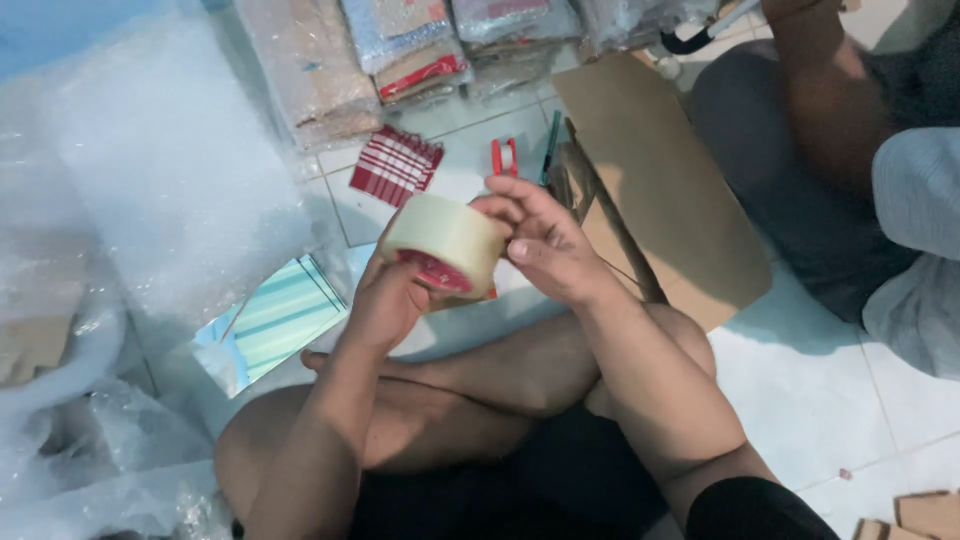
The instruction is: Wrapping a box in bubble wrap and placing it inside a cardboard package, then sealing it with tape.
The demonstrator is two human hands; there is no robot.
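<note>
I sit cross-legged on a tiled floor and hold a roll of clear packing tape (447,237) with a red inner core in front of me. My left hand (385,300) grips the roll from below and behind. My right hand (545,245) rests on its right side, with the fingertips picking at the top edge of the tape. Both hands touch the roll.
A big roll of bubble wrap (150,170) fills the left. A green striped packet (275,320) lies beside my knee. A red striped packet (397,165), a small red tape cutter (505,155), a green pen (551,145) and flat cardboard (660,190) lie ahead. Another person (840,150) sits at the right.
</note>
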